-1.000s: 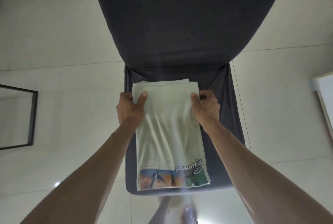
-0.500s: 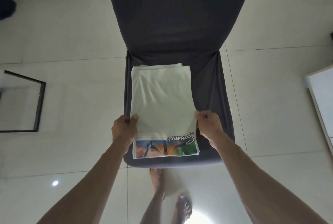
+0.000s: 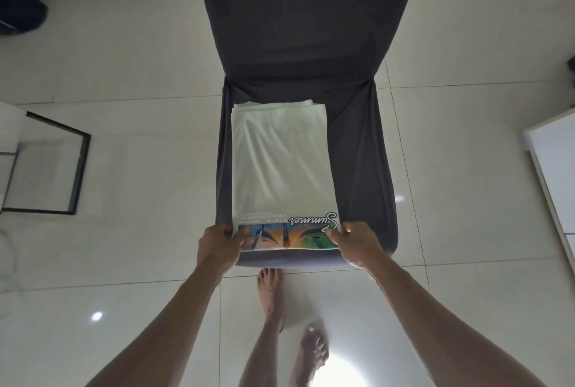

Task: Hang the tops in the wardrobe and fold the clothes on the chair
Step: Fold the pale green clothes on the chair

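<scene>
A: Where is the shirt (image 3: 280, 165)?

B: It lies folded into a long strip on the seat of the chair (image 3: 367, 150), nearer the seat's left side, with the printed end at the front edge.

A: And the hands?

B: They are apart, one at each near corner. The left hand (image 3: 219, 245) pinches the left corner of the printed end, thumb on top. The right hand (image 3: 357, 243) grips the right corner, thumb on the print.

A: Anything around it?

B: Bare feet (image 3: 270, 293) stand on the tile floor (image 3: 140, 75) below the seat. A black frame (image 3: 77, 165) lies to the left.
</scene>
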Action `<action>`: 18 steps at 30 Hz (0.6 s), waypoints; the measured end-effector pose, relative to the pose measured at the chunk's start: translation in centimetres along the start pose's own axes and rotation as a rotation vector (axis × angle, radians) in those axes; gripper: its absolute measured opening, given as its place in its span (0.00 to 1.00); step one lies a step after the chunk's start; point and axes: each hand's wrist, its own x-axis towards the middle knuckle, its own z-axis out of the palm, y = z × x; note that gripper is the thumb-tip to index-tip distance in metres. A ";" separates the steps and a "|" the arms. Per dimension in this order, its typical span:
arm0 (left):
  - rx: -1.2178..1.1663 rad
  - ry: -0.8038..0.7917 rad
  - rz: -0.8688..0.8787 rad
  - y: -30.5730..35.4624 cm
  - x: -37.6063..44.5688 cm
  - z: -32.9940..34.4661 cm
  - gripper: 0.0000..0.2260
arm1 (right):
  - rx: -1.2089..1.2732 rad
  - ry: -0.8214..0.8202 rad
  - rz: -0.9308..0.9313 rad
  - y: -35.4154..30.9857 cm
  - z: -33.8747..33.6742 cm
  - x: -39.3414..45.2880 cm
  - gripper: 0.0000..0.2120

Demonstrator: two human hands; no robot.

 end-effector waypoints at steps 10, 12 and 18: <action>-0.044 0.072 -0.100 -0.2 -0.8 1.3 0.14 | 0.351 0.161 0.181 0.4 2.4 -0.8 0.20; 0.021 0.187 -0.037 0.5 -1.4 1.5 0.19 | 0.646 0.198 0.248 0.1 2.5 -1.3 0.17; -0.095 0.093 0.275 6.5 -3.7 2.2 0.18 | 0.877 -0.029 0.057 -2.0 2.8 -3.4 0.06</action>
